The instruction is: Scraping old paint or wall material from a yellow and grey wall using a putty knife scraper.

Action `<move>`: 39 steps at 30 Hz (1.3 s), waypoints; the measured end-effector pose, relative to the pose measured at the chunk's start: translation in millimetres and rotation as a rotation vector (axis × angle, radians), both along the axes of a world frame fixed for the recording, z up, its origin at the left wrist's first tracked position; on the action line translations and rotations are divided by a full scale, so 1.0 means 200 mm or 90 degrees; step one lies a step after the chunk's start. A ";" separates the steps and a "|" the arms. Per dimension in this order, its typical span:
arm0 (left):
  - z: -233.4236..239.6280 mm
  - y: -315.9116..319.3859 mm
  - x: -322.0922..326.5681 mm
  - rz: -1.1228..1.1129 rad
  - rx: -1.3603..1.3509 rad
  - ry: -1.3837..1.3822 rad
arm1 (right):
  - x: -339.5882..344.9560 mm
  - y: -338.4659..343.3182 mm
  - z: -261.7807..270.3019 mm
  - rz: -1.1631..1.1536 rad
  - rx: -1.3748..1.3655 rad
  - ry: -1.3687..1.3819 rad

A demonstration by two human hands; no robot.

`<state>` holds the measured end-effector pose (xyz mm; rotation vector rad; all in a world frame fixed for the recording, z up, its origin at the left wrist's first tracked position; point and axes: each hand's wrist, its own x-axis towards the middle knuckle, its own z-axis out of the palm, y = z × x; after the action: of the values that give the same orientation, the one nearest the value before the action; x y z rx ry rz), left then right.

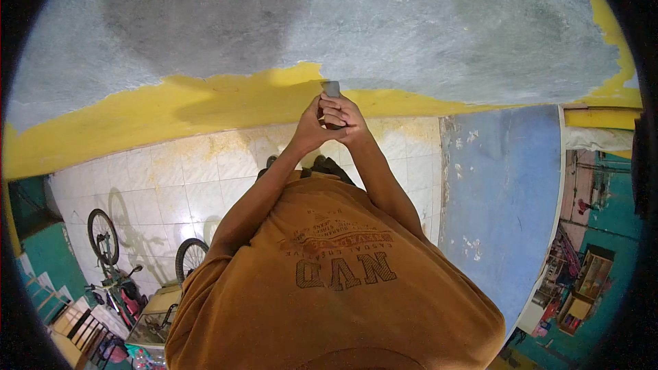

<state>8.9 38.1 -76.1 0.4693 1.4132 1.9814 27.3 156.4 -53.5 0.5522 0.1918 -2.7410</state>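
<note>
My right hand (349,115) is wrapped around a flat-bladed scraper (332,88), with its grey blade pointing up in the view and part of its dark handle showing between the fingers. My left hand (311,126) closes in from the other side, its fingers at the tool and its thumb reaching across below the handle to my right hand. Beyond the blade is a wall with a large bare grey patch (411,36) above ragged yellow paint (247,92). Whether the blade touches the wall is unclear.
White floor tiles (149,169) lie below the wall. A bicycle (103,246) and another spoked wheel (189,262) are at lower left, near a chair (85,334). A worn blue surface (504,190) is on the right, with cluttered shelves (586,288) beyond.
</note>
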 end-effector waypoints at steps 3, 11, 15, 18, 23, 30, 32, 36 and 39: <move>0.07 -0.02 0.07 0.058 0.025 0.075 | 0.06 0.02 -0.01 0.001 0.137 0.085; 0.07 -0.05 0.06 0.026 -0.069 0.125 | 0.08 -0.01 0.07 -0.014 0.244 0.026; 0.07 -0.07 0.07 -0.068 -0.164 0.211 | 0.15 0.00 0.03 -0.002 0.296 0.058; 0.09 -0.07 0.09 -0.077 -0.135 0.084 | 0.13 0.01 0.00 0.001 0.275 0.061; 0.10 -0.03 0.06 -0.009 -0.116 0.177 | 0.11 0.02 0.01 -0.018 0.184 0.101; 0.13 -0.05 0.11 0.013 -0.078 0.136 | 0.15 0.00 0.04 -0.012 0.220 0.101; 0.10 -0.02 0.12 0.050 -0.184 0.296 | 0.10 0.08 0.01 0.024 0.209 0.110; 0.15 -0.02 0.12 0.069 -0.037 0.176 | 0.14 0.00 0.11 0.008 0.131 0.114; 0.22 -0.04 0.13 0.104 -0.017 0.198 | 0.12 -0.04 0.21 -0.017 0.150 0.071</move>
<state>34.6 30.3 -32.5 0.6938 1.7141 2.0802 51.7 148.8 -12.3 0.4652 0.5438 -2.7950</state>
